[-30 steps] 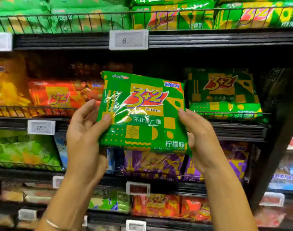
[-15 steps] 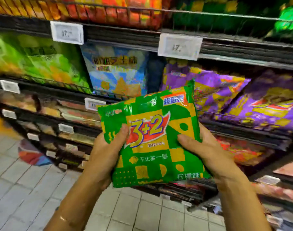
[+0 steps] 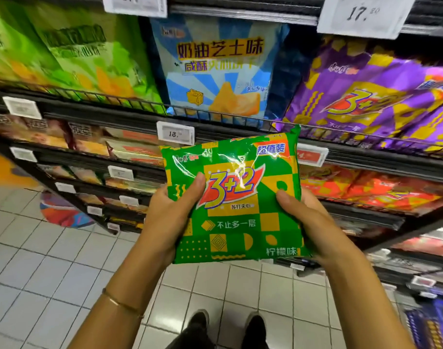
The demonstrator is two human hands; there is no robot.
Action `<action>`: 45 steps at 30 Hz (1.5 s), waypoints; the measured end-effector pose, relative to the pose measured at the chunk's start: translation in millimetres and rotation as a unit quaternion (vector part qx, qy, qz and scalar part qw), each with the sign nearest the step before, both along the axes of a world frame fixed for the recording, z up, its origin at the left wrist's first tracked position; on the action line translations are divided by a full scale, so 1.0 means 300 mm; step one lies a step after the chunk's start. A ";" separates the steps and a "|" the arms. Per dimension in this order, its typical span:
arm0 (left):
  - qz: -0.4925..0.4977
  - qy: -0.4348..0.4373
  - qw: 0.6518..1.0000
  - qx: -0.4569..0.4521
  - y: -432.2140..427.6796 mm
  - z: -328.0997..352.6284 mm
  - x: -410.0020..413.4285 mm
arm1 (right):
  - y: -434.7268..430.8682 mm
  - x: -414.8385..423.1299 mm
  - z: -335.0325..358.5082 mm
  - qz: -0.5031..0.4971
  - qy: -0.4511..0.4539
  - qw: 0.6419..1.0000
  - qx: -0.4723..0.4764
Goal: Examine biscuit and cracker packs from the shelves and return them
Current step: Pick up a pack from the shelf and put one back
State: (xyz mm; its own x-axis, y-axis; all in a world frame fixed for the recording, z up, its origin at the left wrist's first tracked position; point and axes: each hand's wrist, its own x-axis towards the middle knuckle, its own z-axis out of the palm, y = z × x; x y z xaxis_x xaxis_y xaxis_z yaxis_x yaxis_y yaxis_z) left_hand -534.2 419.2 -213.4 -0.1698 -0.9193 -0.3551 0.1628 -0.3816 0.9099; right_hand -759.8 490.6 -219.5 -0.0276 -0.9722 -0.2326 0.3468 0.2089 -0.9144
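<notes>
A green and yellow "3+2" cracker pack (image 3: 240,222) is held face up in front of the shelves, well below the shelf it came from. My left hand (image 3: 169,217) grips its left edge, thumb on the front and fingers hidden behind. My right hand (image 3: 307,222) grips the right edge the same way, thumb lying on the front. The pack tilts slightly back towards the shelves.
Black wire-fronted shelves (image 3: 215,122) run across the view with price tags (image 3: 175,133). A blue cheese-flavour pack (image 3: 220,69), light green packs (image 3: 84,56), purple "3+2" packs (image 3: 371,96) and orange-red packs (image 3: 366,187) stand on them. White floor tiles (image 3: 39,285) and my shoes (image 3: 225,326) lie below.
The pack has come away from the upper shelf and down to chest height in both hands. My view has tilted down, now showing lower shelves, floor and shoes.
</notes>
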 end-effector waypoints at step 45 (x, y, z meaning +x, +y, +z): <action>-0.199 0.083 0.976 0.040 -0.076 -0.120 0.208 | 0.072 0.259 -0.074 -0.134 -0.045 0.987 0.073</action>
